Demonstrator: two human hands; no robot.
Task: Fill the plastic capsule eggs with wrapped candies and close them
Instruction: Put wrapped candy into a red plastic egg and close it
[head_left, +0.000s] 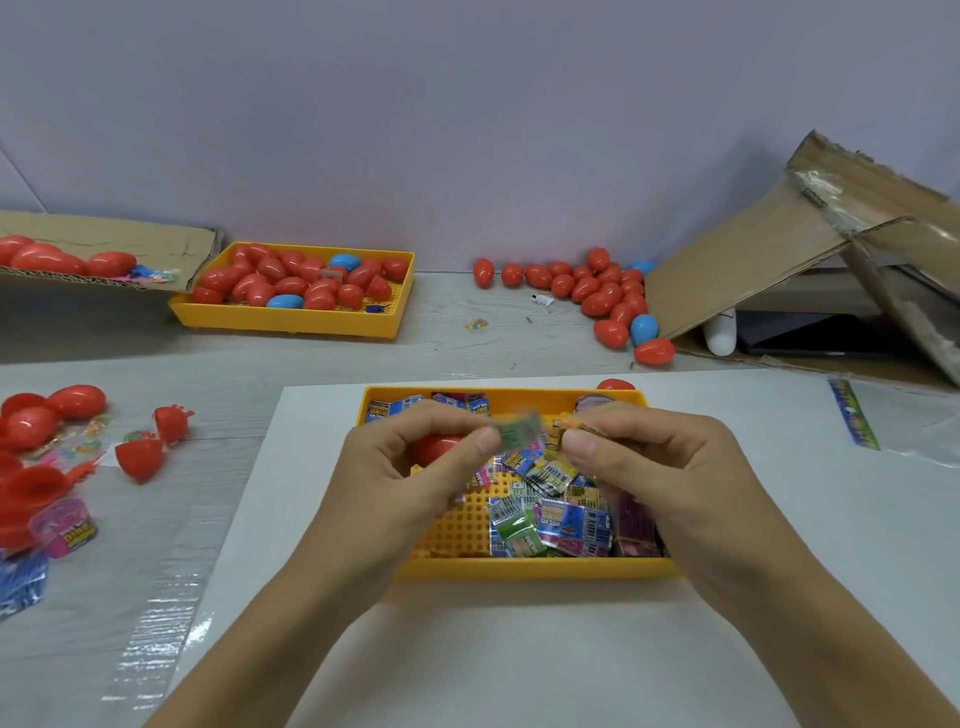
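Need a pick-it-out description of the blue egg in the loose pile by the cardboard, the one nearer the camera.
Find the tilted cardboard box at the right. A loose egg pile trails along the table from its left edge. The blue egg lies at the pile's near end between two red ones, in full view, unlike the far blue egg half hidden at the box.

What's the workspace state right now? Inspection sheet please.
Surface: white sheet over a grey table.
Job's things: near yellow tray of wrapped candies; far yellow tray and loose pile of eggs.
Clutter: open egg halves at left; cardboard box at right.
Hands: left hand grips a red egg half and pinches a green candy; right hand pinches an orange candy.
Cables: nothing seen.
Surroundings: plain wall.
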